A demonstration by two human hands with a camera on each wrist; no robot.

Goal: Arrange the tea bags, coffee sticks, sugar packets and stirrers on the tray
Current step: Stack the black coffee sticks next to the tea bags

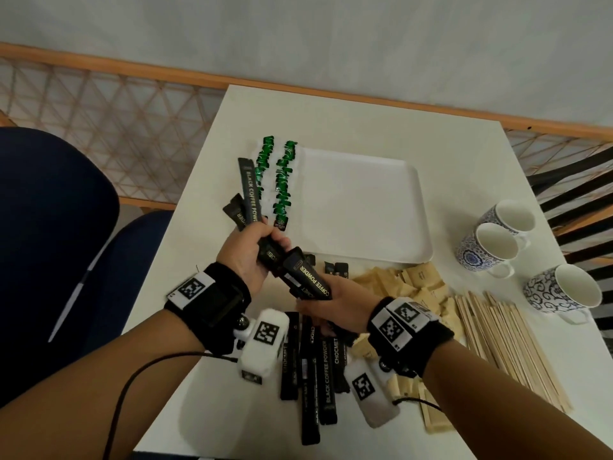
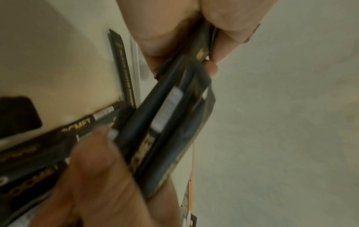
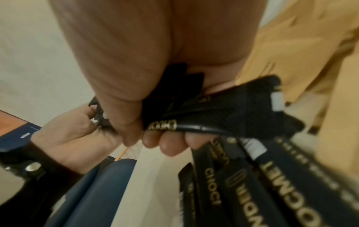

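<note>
Above the table (image 1: 365,127), both hands' fingers (image 1: 278,242) clutch black coffee sticks (image 1: 306,277).

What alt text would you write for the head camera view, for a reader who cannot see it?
Two hands gather black coffee sticks above a white table: the left hand grips a bundle, the right hand holds more. Beyond lies a white tray with green tea bags at its left edge. Sugar packets, wooden stirrers and three mugs lie right.

"BLACK COFFEE POWDER", "CHOCMET": coffee sticks (image 1: 326,370)
</note>
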